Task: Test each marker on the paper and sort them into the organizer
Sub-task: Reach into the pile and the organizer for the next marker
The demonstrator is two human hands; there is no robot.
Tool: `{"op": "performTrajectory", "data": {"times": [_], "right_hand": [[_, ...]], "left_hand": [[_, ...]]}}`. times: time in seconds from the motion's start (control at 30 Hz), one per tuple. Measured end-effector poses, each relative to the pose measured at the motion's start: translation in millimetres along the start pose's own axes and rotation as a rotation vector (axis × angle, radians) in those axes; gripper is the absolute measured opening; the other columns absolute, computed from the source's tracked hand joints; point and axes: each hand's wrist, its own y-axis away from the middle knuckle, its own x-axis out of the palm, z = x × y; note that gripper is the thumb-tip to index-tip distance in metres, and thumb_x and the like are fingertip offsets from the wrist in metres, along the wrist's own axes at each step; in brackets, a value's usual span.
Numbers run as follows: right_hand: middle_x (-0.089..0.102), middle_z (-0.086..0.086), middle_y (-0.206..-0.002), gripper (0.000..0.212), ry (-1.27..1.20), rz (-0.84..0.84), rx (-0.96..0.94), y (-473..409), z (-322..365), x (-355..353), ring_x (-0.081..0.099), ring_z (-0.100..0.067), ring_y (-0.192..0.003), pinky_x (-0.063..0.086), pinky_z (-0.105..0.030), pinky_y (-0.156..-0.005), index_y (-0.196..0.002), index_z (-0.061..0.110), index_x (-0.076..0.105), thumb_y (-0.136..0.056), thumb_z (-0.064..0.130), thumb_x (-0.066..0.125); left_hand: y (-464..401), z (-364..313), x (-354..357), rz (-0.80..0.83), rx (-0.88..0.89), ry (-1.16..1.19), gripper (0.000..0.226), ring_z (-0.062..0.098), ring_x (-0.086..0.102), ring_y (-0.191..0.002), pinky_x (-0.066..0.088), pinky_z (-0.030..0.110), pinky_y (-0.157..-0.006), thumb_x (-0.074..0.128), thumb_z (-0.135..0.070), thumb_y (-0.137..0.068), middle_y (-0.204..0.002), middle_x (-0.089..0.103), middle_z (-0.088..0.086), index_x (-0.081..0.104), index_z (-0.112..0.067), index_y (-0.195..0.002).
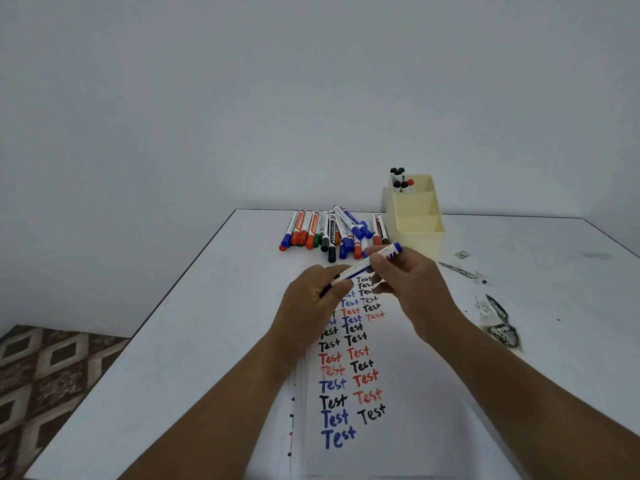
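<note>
Marker [363, 266] spans both our hands above the paper [398, 393], long axis 8-to-2 o'clock; left hand [311, 299] fingers grasp its lower end, right hand [405, 275] fingers its barrel.

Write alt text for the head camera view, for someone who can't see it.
Two hands, left hand and right hand, hold a blue marker above paper covered in "Test" scribbles. Beyond lie a pile of markers and a cream organizer with some markers in its far compartment.
</note>
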Motion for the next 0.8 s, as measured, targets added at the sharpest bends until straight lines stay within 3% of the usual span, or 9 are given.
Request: {"op": "performTrajectory", "data": {"times": [0.1, 0.27, 0.37, 0.5, 0.57, 0.63, 0.67, 0.73, 0.8], "right_hand": [[0.062, -0.001, -0.068, 0.017, -0.058, -0.004, 0.035, -3, 0, 8, 0.057, -0.014, -0.066, 0.055, -0.036, -0.076, -0.103, 0.015, 0.075, -0.095, 0.028, 0.068], [0.064, 0.000, -0.071, 0.023, -0.073, -0.035, 0.060, -3, 1, 11, 0.060, -0.012, -0.068, 0.057, -0.034, -0.080, -0.109, 0.010, 0.072, -0.096, 0.028, 0.065], [0.065, -0.001, -0.073, 0.024, -0.093, -0.041, 0.063, -3, 5, 11, 0.060, -0.011, -0.068, 0.057, -0.033, -0.081, -0.107, 0.010, 0.072, -0.096, 0.029, 0.064], [0.066, -0.002, -0.073, 0.025, -0.121, -0.031, 0.035, -5, 8, 7, 0.062, -0.017, -0.073, 0.056, -0.040, -0.084, -0.106, 0.008, 0.071, -0.098, 0.030, 0.062], [0.066, -0.003, -0.073, 0.025, -0.148, -0.044, 0.034, -6, 9, 6, 0.062, -0.020, -0.074, 0.056, -0.043, -0.083, -0.105, 0.009, 0.069, -0.100, 0.032, 0.060], [0.067, -0.006, -0.076, 0.024, -0.195, -0.091, 0.045, -8, 9, 4, 0.063, -0.022, -0.073, 0.057, -0.043, -0.079, -0.106, 0.010, 0.064, -0.103, 0.032, 0.055], [0.068, -0.009, -0.080, 0.023, -0.229, -0.116, 0.061, -9, 8, 3, 0.064, -0.022, -0.072, 0.058, -0.041, -0.076, -0.107, 0.011, 0.062, -0.104, 0.032, 0.052], [0.073, -0.015, -0.089, 0.022, -0.307, -0.130, 0.091, -11, 6, -1, 0.067, -0.023, -0.069, 0.058, -0.038, -0.070, -0.109, 0.012, 0.056, -0.107, 0.031, 0.046], [0.075, -0.018, -0.093, 0.018, -0.332, -0.106, 0.091, -13, 4, -5, 0.069, -0.026, -0.067, 0.059, -0.036, -0.065, -0.113, 0.012, 0.050, -0.107, 0.029, 0.046]], "left_hand": [[-1, 2, 3, -0.005, -0.019, -0.044, 0.027, 0.000, 0.056, -0.091, 0.041, 0.014, -0.074, 0.048, -0.037, -0.104, -0.093, 0.058, -0.018, 0.064, -0.030, -0.124], [3, -2, 5, 0.019, -0.043, -0.051, 0.028, 0.006, 0.064, -0.085, 0.055, 0.029, -0.074, 0.042, -0.039, -0.105, -0.094, 0.067, -0.009, 0.058, -0.026, -0.124], [5, -1, 4, -0.002, -0.041, -0.026, 0.032, 0.007, 0.067, -0.082, 0.057, 0.034, -0.073, 0.042, -0.046, -0.104, -0.090, 0.070, -0.009, 0.058, -0.029, -0.127], [7, -4, 0, -0.030, -0.024, 0.065, 0.039, 0.006, 0.066, -0.074, 0.058, 0.034, -0.068, 0.047, -0.061, -0.094, -0.080, 0.069, -0.011, 0.057, -0.042, -0.126], [7, -6, 0, -0.014, -0.059, 0.074, 0.060, 0.005, 0.058, -0.071, 0.052, 0.022, -0.065, 0.059, -0.067, -0.084, -0.077, 0.060, -0.016, 0.045, -0.046, -0.138], [4, -5, 0, -0.003, -0.109, 0.049, 0.092, 0.006, 0.053, -0.085, 0.047, 0.019, -0.072, 0.066, -0.072, -0.076, -0.093, 0.051, -0.018, 0.022, -0.044, -0.151], [2, -3, 1, -0.009, -0.124, 0.041, 0.097, 0.007, 0.052, -0.094, 0.047, 0.020, -0.078, 0.066, -0.072, -0.077, -0.103, 0.048, -0.016, 0.014, -0.043, -0.154], [0, 0, 4, -0.024, -0.145, 0.061, 0.086, 0.004, 0.049, -0.105, 0.046, 0.021, -0.087, 0.061, -0.059, -0.090, -0.114, 0.046, -0.015, 0.009, -0.039, -0.156], [-2, 1, 7, -0.053, -0.153, 0.069, 0.067, -0.001, 0.050, -0.104, 0.046, 0.016, -0.088, 0.050, -0.031, -0.103, -0.122, 0.049, -0.015, 0.011, -0.035, -0.157]]}}
